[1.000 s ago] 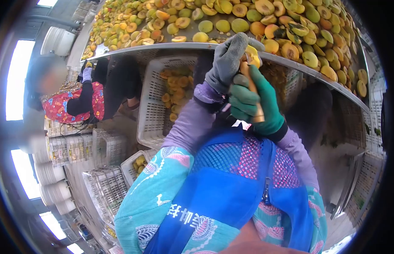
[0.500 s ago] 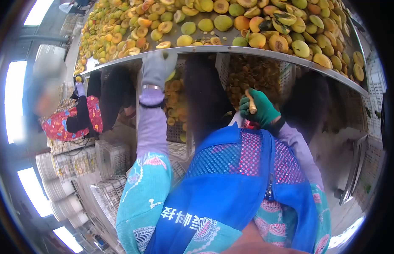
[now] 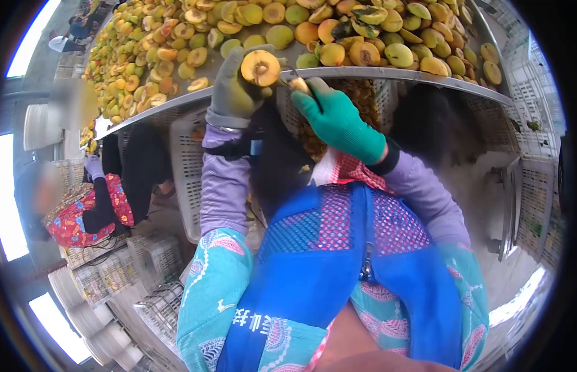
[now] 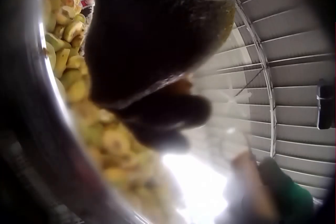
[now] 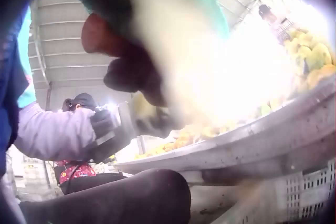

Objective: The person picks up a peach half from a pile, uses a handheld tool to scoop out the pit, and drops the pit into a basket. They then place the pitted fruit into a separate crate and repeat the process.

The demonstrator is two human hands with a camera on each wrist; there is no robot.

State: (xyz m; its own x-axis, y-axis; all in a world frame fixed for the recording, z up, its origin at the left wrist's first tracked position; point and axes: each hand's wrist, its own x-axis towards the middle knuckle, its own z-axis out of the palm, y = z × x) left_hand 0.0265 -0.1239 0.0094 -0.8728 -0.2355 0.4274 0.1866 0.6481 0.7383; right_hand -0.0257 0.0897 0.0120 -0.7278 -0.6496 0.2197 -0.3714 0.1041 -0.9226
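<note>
My left hand (image 3: 231, 90), in a grey glove, grips a yellow peach half (image 3: 261, 68) just over the table's front edge. Its cut face is turned up, with a brown hollow or stone at the centre. Close to its right, my right hand (image 3: 343, 121) in a green glove holds a small wooden-handled tool (image 3: 299, 85), whose thin metal end points toward the fruit. In the right wrist view the brown handle end (image 5: 96, 35) sticks out of the dark, curled fingers. The left wrist view shows my left hand (image 4: 152, 40) dark and close, hiding most of the peach half.
Many peaches, whole and halved, cover the metal table (image 3: 412, 75). Below its rim stand a white plastic crate (image 3: 188, 173) and a container of brownish pieces (image 3: 363, 102). A person in a red patterned apron (image 3: 93, 214) sits to the left, near stacked white tubs (image 3: 93, 313).
My hands were together on a fruit, then the left swung left and down over the crate. Now it is back at the table edge with a peach half, and the right hand has risen toward it.
</note>
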